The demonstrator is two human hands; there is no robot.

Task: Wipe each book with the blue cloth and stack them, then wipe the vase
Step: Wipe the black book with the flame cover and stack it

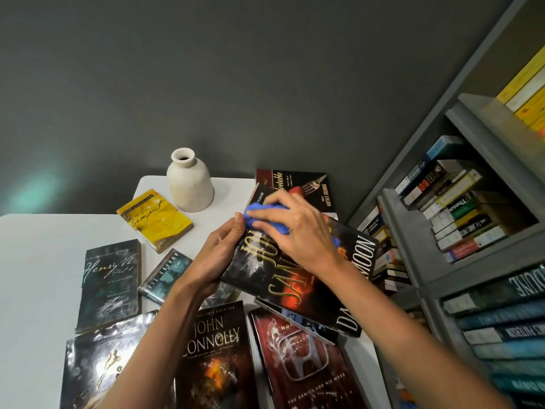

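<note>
Grip status: left hand (218, 255) holds dark glossy book w/ gold lettering (298, 293), fingers curled round its left edge. Book is tilted and raised off white table (44, 261), above other books lying scattered there. Right hand (295, 231) presses crumpled blue cloth (265, 219) onto top corner of cover, fingers bent over cloth. Cream ceramic vase (190, 180) stands upright at far side of table, just beside yellow paperback (154, 219), untouched. No neat stack seen; task approx. early stage. Risks: glossy cover may slip from one-hand hold under wipe pressure and drop onto red hardcover (306, 364) below; wide sweep fwd may knock vase; bunched cloth may miss spine and edges
</note>
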